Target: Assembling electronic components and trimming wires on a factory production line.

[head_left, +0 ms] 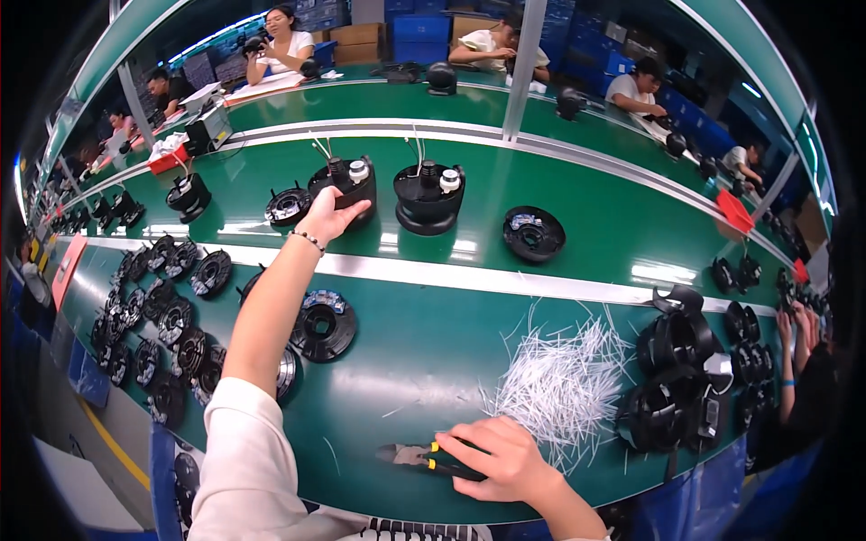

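Observation:
My left hand (329, 216) reaches out to the far side and grips a black round housing (360, 190) by its near left wall. Two thin pale wires and a white round part rise from that housing. Close to its right stands a second black housing (428, 215) of the same kind. Low in front of me, my right hand (501, 460) is closed on the handles of diagonal cutters (409, 454), black with yellow bits. Their jaws point left, just over the green table, and look parted. A heap of cut white strips (564, 379) lies beyond the right hand.
Several black ring-shaped parts (175, 319) crowd the left side; a disc with a circuit board (323, 326) lies nearer the middle. Black shells (669, 340) pile up at right. A metal rail (451, 277) crosses the table. An open disc (533, 233) sits beyond it. Other people work behind.

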Action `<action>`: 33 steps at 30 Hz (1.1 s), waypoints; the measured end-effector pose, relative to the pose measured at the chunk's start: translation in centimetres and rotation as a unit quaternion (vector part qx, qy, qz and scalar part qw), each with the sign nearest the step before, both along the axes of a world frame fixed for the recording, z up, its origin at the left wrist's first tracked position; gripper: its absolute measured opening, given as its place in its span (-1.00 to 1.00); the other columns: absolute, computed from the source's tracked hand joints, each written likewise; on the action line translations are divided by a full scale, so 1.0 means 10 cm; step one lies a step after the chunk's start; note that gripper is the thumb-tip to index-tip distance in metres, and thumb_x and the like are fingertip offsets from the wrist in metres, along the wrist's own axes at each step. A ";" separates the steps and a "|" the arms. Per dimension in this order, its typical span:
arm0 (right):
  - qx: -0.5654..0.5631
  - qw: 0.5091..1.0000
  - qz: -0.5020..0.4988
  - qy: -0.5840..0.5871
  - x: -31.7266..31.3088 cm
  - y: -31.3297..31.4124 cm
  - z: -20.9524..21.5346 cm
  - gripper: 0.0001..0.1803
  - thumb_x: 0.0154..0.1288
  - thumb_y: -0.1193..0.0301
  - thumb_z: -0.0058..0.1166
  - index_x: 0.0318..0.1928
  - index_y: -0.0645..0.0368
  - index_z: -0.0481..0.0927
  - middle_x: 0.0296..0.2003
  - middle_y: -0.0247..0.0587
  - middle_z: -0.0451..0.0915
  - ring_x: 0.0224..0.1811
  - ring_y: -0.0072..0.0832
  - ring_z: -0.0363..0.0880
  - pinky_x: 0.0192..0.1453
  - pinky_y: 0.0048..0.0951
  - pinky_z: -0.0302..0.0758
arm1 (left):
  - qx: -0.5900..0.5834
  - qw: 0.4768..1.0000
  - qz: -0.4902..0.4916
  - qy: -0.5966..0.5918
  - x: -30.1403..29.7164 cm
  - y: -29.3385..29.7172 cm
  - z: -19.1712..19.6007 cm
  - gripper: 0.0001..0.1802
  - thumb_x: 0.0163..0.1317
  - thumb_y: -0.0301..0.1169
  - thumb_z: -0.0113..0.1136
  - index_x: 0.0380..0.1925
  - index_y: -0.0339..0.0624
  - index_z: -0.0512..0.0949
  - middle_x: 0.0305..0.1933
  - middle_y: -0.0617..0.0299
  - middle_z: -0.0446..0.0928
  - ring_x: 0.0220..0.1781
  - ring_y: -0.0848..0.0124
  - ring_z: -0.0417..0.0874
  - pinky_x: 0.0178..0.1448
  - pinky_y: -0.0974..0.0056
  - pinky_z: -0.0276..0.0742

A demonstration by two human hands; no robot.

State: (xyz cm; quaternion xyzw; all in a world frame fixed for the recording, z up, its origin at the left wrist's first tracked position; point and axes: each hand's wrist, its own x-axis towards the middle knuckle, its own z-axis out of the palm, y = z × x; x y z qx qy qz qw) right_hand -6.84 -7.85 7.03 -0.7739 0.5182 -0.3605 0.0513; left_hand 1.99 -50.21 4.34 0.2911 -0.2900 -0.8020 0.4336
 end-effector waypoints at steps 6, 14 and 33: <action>0.010 0.999 -0.021 -0.033 -0.13 -0.05 -0.10 -0.37 -0.41 0.46 0.20 -0.09 0.15 0.50 -0.26 -0.29 0.49 -0.39 -0.42 0.46 -0.36 -0.45 0.35 | -0.088 0.994 -0.008 -0.070 -0.49 0.29 -0.25 -0.10 0.11 0.01 0.08 0.13 -0.55 -0.05 0.10 -0.34 0.20 0.01 0.01 0.45 0.04 0.16 0.49; -0.024 0.996 -0.039 -0.075 -0.14 -0.16 -0.13 -0.42 -0.40 0.47 0.21 -0.14 0.17 0.54 -0.28 -0.25 0.52 -0.42 -0.39 0.46 -0.36 -0.45 0.40 | 0.025 0.993 -0.111 -0.038 -1.41 0.90 -0.11 -0.48 0.11 -0.30 -0.06 -0.02 -0.48 0.15 0.03 -0.23 0.25 -0.04 0.03 0.47 0.08 0.14 0.44; -0.118 0.894 -0.353 0.249 -0.69 -0.42 0.51 -0.45 -0.39 0.49 0.15 -0.17 0.24 0.50 -0.29 -0.22 0.45 -0.27 -0.32 0.36 -0.23 -0.35 0.29 | -0.085 0.912 -0.347 -0.201 0.00 2.37 0.65 -0.47 -0.07 -0.66 -0.25 0.03 -0.39 0.14 -0.03 -0.03 0.30 -0.04 0.19 0.46 0.10 0.06 0.44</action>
